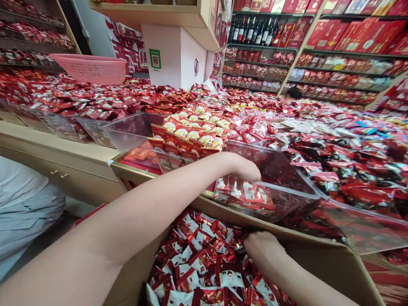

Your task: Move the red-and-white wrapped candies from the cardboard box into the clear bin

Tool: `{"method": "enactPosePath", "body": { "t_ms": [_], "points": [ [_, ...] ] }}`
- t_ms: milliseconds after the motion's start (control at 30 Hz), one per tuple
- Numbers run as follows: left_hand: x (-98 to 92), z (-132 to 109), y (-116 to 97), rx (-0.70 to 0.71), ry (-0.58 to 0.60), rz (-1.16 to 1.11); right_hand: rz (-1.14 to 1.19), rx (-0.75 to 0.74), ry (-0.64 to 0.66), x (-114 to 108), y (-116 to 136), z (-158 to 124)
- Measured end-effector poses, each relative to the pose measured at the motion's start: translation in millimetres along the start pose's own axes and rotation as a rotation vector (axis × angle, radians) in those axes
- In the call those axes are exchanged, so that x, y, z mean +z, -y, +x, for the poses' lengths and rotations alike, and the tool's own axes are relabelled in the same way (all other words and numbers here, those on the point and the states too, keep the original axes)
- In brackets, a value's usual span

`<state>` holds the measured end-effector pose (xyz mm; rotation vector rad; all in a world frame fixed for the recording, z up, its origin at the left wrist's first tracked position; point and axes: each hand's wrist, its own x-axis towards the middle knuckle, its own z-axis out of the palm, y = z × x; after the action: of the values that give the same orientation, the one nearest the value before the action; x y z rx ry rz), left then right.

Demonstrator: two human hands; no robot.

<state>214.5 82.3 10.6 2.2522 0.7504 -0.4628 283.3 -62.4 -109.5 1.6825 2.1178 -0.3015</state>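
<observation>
My left hand (245, 166) reaches over the front wall of a clear plastic bin (293, 189). Its bent fingers point down and close on red-and-white candy packets (255, 193) inside, blurrily seen through the plastic. Below, my right hand (263, 245) is curled in a cardboard box (321, 259), against its far side. Its fingertips are hidden among loose red-and-white wrapped candies (194, 263), so what it grips cannot be made out. The packets in the bin look like those in the box.
Left of that bin, durian candy packets (191, 131) stand in rows. Heaps of wrapped sweets (334, 144) fill the counter. A pink basket (95, 70) rests at the back left, near a white pillar (165, 55). Another person's clothing (28, 204) shows at left; a head (291, 93) is far right.
</observation>
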Motion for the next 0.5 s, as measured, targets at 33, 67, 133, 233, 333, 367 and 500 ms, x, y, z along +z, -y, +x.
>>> {"method": "enactPosePath", "body": {
  "t_ms": [33,67,133,233,333,367,500],
  "points": [
    [-0.5,-1.7,0.0,0.042,-0.049,-0.002,0.025,-0.016,-0.041,-7.9,-3.2,-10.0],
    [-1.0,-3.7,0.3,0.088,-0.104,-0.004,0.086,-0.045,-0.105,-17.3,-7.2,-21.6],
    [-1.0,-8.5,1.3,0.191,-0.218,-0.014,0.300,-0.122,-0.294,-38.1,-17.1,-46.9],
    [5.6,-20.4,1.0,0.443,-0.472,-0.313,0.578,-0.181,-0.646,-62.3,-29.5,-80.9],
    [25.6,-42.0,-5.2,0.674,-0.823,-0.819,0.708,-0.151,-1.005,-69.1,-31.3,-95.3],
    [35.0,-50.9,-8.4,0.680,-0.872,-0.925,0.743,-0.119,-1.108,-68.4,-30.0,-94.7],
    [73.4,-81.1,-20.6,0.548,-0.615,-1.177,0.512,-0.146,-1.372,-62.5,-24.5,-77.9]
  ]
}}
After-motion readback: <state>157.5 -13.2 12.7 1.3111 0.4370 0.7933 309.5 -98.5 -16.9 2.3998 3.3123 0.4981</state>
